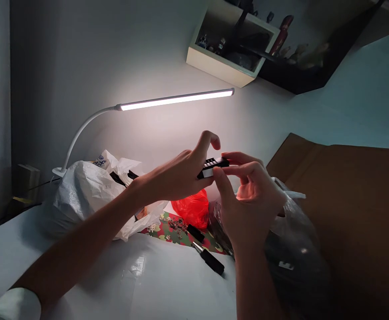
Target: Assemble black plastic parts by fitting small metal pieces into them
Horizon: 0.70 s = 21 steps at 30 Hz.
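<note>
Between my two hands is a small black slotted block with a pale front face and a row of light openings along its top. My left hand supports its left end on the fingers, with the thumb raised and bent above it. The thumb and fingers of my right hand pinch its right end. Below the hands, a black-handled tool with a metal tip lies on the white table. Its black cap rests nearby on a camouflage-patterned mat, beside a heap of small metal parts.
A lit lamp bar spans the space above my hands. White plastic bags lie at left, a red bag behind. A clear bag with dark contents and a large cardboard sheet stand at right. A shelf hangs above.
</note>
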Each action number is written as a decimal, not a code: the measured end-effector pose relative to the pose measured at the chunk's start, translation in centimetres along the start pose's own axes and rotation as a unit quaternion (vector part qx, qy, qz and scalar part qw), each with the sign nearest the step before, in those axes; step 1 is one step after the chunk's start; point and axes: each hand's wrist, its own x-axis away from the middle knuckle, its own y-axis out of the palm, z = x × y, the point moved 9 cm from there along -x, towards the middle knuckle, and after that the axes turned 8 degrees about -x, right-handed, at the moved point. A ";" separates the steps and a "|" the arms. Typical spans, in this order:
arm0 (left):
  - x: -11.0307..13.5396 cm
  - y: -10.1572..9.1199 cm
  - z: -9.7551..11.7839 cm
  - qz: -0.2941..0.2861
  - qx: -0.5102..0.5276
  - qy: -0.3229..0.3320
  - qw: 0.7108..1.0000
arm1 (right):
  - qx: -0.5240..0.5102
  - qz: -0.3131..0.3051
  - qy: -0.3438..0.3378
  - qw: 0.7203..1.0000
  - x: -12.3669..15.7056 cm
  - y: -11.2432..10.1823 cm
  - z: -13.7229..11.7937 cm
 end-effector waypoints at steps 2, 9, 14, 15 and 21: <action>0.0 0.0 -0.1 -0.003 -0.002 -0.003 1.000 | 0.017 0.001 -0.005 1.000 0.0 -0.1 -0.1; -0.1 -0.1 -0.2 -0.006 0.003 -0.022 1.000 | 0.026 0.001 -0.012 1.000 0.1 0.0 -0.2; -0.3 -0.3 -0.1 0.003 0.009 -0.016 1.000 | 0.021 0.005 -0.008 1.000 0.0 0.1 -0.3; -0.3 -0.3 -0.1 0.003 0.012 -0.016 1.000 | 0.022 0.004 -0.006 1.000 -0.1 0.1 -0.2; -0.1 -0.3 0.1 0.009 0.018 0.001 1.000 | -0.054 0.011 0.119 0.991 -0.6 -1.0 3.3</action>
